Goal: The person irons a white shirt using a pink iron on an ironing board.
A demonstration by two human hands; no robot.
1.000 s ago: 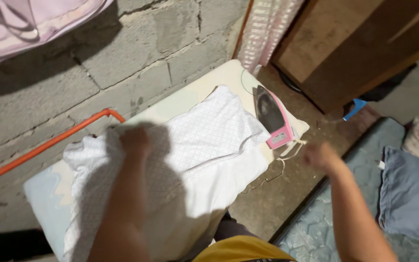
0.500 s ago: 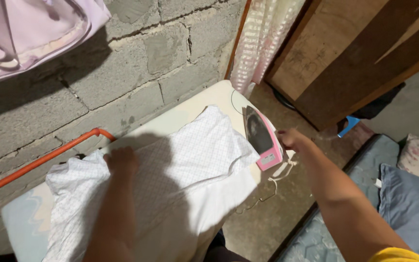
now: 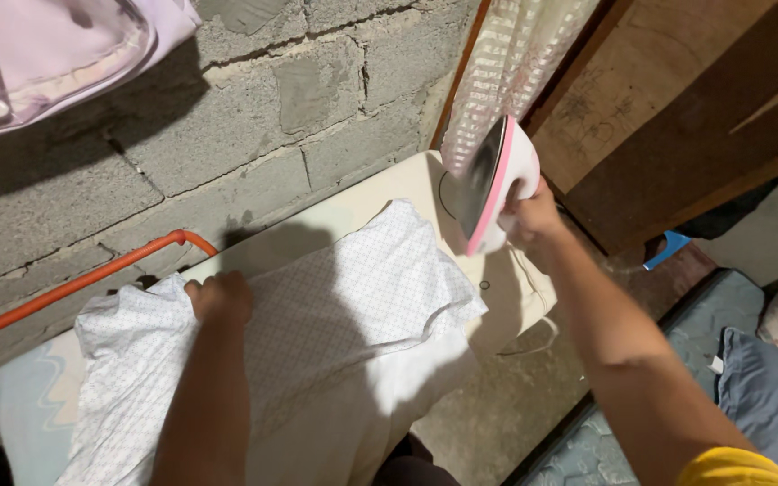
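A white checked garment (image 3: 335,306) lies spread over a pale ironing board (image 3: 380,193) that stands against a block wall. My left hand (image 3: 220,299) rests as a loose fist on the garment's left part, pressing it down. My right hand (image 3: 529,216) grips the handle of a pink and white clothes iron (image 3: 488,180). The iron is lifted off the board and tilted, its dark soleplate facing left toward the garment. A thin white cord (image 3: 533,337) hangs off the board's right end.
An orange metal pipe (image 3: 74,283) runs along the grey block wall (image 3: 227,108). A pink checked curtain (image 3: 506,63) and a brown wooden panel (image 3: 677,99) stand at the back right. A blue quilted mattress with a pillow (image 3: 767,378) lies at lower right. Lilac fabric (image 3: 38,45) hangs top left.
My right hand reached the iron standing on the board's right end, took its handle and raised it, tilting it. My left hand stayed on the garment.
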